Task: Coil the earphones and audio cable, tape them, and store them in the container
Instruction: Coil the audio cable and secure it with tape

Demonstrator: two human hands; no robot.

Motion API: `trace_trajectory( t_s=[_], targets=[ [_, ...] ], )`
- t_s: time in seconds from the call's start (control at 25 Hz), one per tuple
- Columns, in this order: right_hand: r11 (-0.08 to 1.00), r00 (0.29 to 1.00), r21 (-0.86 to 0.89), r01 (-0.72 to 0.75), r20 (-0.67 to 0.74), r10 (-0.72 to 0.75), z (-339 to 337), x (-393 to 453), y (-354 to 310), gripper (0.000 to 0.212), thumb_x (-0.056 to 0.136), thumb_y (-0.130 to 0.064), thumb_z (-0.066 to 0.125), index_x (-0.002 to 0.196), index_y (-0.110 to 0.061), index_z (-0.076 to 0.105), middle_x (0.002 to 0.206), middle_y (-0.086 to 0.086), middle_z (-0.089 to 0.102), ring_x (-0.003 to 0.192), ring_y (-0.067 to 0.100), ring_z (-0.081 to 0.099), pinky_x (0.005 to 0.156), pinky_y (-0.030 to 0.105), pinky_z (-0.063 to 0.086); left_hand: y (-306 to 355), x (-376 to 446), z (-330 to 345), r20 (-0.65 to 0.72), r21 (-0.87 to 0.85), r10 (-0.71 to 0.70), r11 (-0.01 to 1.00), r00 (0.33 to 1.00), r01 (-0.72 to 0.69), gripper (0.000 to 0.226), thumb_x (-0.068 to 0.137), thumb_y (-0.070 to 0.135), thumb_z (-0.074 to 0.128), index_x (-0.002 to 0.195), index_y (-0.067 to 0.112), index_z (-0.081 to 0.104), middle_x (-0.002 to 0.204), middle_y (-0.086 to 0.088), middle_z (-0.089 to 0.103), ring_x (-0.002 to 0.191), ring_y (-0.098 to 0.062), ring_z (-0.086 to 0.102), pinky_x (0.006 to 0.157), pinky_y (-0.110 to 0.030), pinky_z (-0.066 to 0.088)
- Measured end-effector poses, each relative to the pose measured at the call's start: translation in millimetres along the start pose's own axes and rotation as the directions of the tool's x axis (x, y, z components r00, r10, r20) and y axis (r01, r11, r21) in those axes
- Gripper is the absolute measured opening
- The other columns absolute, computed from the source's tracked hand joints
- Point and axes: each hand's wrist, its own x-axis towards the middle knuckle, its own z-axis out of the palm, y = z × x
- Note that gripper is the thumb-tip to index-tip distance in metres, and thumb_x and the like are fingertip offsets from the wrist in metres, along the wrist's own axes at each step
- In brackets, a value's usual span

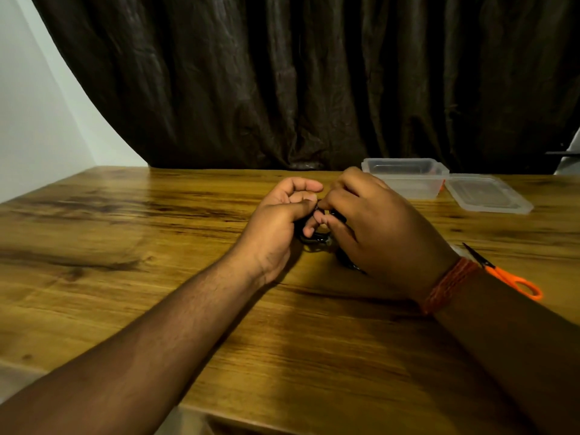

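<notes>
Both hands together near mid table [157,246], w/ a small black cord [315,238] bunched btwn them. Left hand [279,221] curled, thumb & fingers pinched on the top of the cord. Right hand [373,224] curled too, fingertips pinched on the same cord right next to the left thumb. Hands touching at the fingertips. Cord looks looped, low loop just over the table under the hands; most of it hidden by fingers, so can't tell if earphones or audio cable. A bit more black stuff peeking out under the right palm, too dark to tell what. Clear box [405,177] open, behind the right hand, near the back edge of the table; looks like nothing dark in it. Clear lid [488,193] flat on the table just right of the box, edges close, can't tell if touching. Scissors [502,271] w/ orange handles right of the right hand, partly hidden by the wrist, lying on the table. Orange thread band [445,285] round the right wrist. Dark curtain [298,83] hanging behind the table, past the box. Pale wall [31,120] left of the curtain.
</notes>
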Motion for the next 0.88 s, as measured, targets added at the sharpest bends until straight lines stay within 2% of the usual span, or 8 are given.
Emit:
trace_trajectory(
  t_s=[0.16, 0.28, 0.36, 0.44, 0.52, 0.68, 0.8, 0.88],
  targets=[
    [0.992, 1.0, 0.123, 0.017, 0.005, -0.017, 0.7, -0.3, 0.5, 0.009, 0.093, -0.023, 0.056, 0.096, -0.016, 0.061, 0.098, 0.0, 0.057, 0.088, 0.016, 0.054, 0.075, 0.036, 0.048, 2.1, -2.2, 0.5, 0.011, -0.015, -0.001, 1.0, 1.0, 0.001, 0.018, 0.094, -0.003, 0.046, 0.101, 0.009, 0.058, 0.07, -0.003, 0.057, 0.055, -0.01, 0.045, 0.049, -0.018, 0.037],
    [0.956, 0.995, 0.281, -0.079, -0.033, 0.092, 2.6, -0.3, 0.4, 0.006, 0.092, -0.022, 0.06, 0.09, -0.018, 0.063, 0.092, -0.005, 0.059, 0.085, 0.012, 0.057, 0.073, 0.036, 0.05, 1.9, -3.0, 0.2, 0.023, 0.011, 0.014, 1.0, 1.0, -0.015, 0.013, 0.095, 0.0, 0.05, 0.1, 0.01, 0.058, 0.07, -0.004, 0.058, 0.055, -0.01, 0.048, 0.051, -0.017, 0.041],
    [0.87, 0.971, 0.456, -0.188, -0.046, 0.234, 1.3, -0.3, -0.8, 0.007, 0.09, -0.02, 0.064, 0.085, -0.018, 0.067, 0.086, -0.007, 0.064, 0.083, 0.009, 0.061, 0.072, 0.032, 0.052, 1.6, -3.0, 0.9, 0.041, 0.067, 0.04, 0.997, 0.998, -0.043, 0.012, 0.096, 0.001, 0.051, 0.101, 0.01, 0.057, 0.069, -0.002, 0.061, 0.058, -0.008, 0.053, 0.054, -0.018, 0.044],
    [0.725, 0.917, 0.602, -0.335, 0.031, 0.398, 0.0, -0.1, -1.9, 0.005, 0.087, -0.017, 0.068, 0.082, -0.016, 0.069, 0.077, -0.006, 0.068, 0.074, 0.002, 0.064, 0.064, 0.021, 0.051, 1.2, -3.5, 2.6, 0.079, 0.167, 0.083, 0.981, 0.993, -0.095, 0.014, 0.097, 0.0, 0.049, 0.103, 0.01, 0.056, 0.07, 0.003, 0.063, 0.062, -0.006, 0.057, 0.056, -0.017, 0.046],
    [0.601, 0.873, 0.682, -0.417, 0.117, 0.474, 0.3, 1.1, -1.3, 0.005, 0.084, -0.009, 0.071, 0.083, -0.012, 0.067, 0.07, -0.006, 0.067, 0.062, -0.003, 0.063, 0.057, 0.013, 0.047, 0.7, -4.0, 4.1, 0.112, 0.252, 0.118, 0.957, 0.987, -0.143, 0.015, 0.097, -0.001, 0.048, 0.105, 0.01, 0.054, 0.07, 0.006, 0.063, 0.064, -0.004, 0.058, 0.058, -0.017, 0.047],
    [0.449, 0.852, 0.776, -0.443, 0.21, 0.479, -3.1, 5.0, 0.1, 0.019, 0.081, 0.008, 0.067, 0.09, -0.007, 0.058, 0.079, 0.008, 0.064, 0.065, 0.007, 0.069, 0.066, 0.026, 0.055, 1.4, -6.0, 6.1, 0.137, 0.28, 0.126, 0.946, 0.983, -0.16, 0.018, 0.098, -0.001, 0.047, 0.103, 0.015, 0.054, 0.071, 0.006, 0.062, 0.065, -0.003, 0.058, 0.059, -0.017, 0.047],
    [0.377, 0.823, 0.801, -0.465, 0.235, 0.516, -3.9, 4.4, -0.7, 0.017, 0.083, 0.007, 0.064, 0.092, -0.005, 0.058, 0.072, 0.006, 0.064, 0.066, 0.015, 0.071, 0.065, 0.028, 0.058, 1.0, -7.1, 7.3, 0.126, 0.267, 0.1, 0.955, 0.987, -0.131, 0.01, 0.1, 0.007, 0.047, 0.102, 0.013, 0.055, 0.071, 0.002, 0.062, 0.064, -0.006, 0.058, 0.062, -0.021, 0.049],
    [0.246, 0.782, 0.847, -0.471, 0.272, 0.56, -4.4, 3.2, -1.4, 0.014, 0.085, 0.007, 0.062, 0.094, -0.003, 0.057, 0.072, 0.013, 0.066, 0.072, 0.03, 0.073, 0.068, 0.04, 0.06, 0.6, -6.9, 6.1, 0.119, 0.273, 0.097, 0.954, 0.988, -0.127, 0.011, 0.1, 0.015, 0.048, 0.103, 0.011, 0.057, 0.073, 0.001, 0.065, 0.066, -0.01, 0.059, 0.067, -0.028, 0.051]
  ],
)
